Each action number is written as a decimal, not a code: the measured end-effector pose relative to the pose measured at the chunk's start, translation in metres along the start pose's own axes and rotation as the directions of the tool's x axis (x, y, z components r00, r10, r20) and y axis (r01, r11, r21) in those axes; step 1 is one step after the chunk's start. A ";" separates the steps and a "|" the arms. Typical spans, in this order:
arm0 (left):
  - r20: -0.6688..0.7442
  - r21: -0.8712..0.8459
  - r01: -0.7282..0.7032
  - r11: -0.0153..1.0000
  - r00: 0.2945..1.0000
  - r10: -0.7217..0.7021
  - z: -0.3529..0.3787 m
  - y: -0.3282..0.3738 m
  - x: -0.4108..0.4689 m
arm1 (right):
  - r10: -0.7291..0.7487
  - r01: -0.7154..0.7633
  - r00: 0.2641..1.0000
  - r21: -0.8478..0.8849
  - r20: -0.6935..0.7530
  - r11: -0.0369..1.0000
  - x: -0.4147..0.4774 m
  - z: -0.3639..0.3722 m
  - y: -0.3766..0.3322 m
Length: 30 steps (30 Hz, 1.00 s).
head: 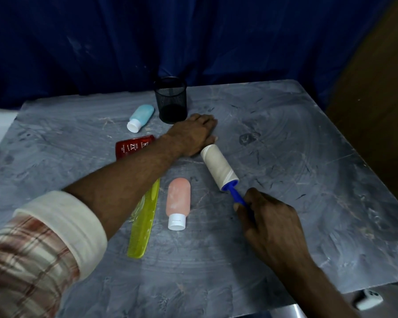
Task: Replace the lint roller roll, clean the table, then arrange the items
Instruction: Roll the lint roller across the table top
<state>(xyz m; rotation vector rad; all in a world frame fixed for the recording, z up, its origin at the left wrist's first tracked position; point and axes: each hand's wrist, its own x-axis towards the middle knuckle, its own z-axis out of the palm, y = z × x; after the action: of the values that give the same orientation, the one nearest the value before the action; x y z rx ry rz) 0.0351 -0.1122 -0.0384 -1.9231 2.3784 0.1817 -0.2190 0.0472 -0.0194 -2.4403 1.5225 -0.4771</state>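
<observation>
— What is the right hand (271,216) doing?
— It is gripping the lint roller's blue handle (236,195), with the roll (218,167) lying on the table (308,157).
— And farther off?
— The left hand (194,135) is pressing flat, fingers together. The bottles, comb and mesh cup (170,99) are awaiting arranging; cleaning seems unfinished.

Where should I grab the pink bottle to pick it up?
Take the pink bottle across its soft body, above the white cap, coming straight down from above. It lies flat on the table with the cap toward you; its long sides are free, the comb to its left and the roller to its right both apart from it.
</observation>
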 end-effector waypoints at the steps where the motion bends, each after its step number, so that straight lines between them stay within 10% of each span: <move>1: 0.001 0.000 0.001 1.000 1.000 -0.001 -0.001 0.000 0.000 | 0.014 -0.014 1.000 0.000 0.001 1.000 0.001 0.000 0.000; 30: 0.018 -0.001 0.007 1.000 1.000 -0.007 -0.001 0.003 -0.002 | 0.408 -0.425 0.890 -0.046 -0.204 0.904 0.001 -0.050 0.136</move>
<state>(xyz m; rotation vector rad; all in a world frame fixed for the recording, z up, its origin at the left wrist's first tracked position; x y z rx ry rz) 0.0327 -0.1096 -0.0366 -1.9220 2.3601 0.1994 -0.3508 -0.0140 -0.0215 -2.0789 2.1228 -0.5747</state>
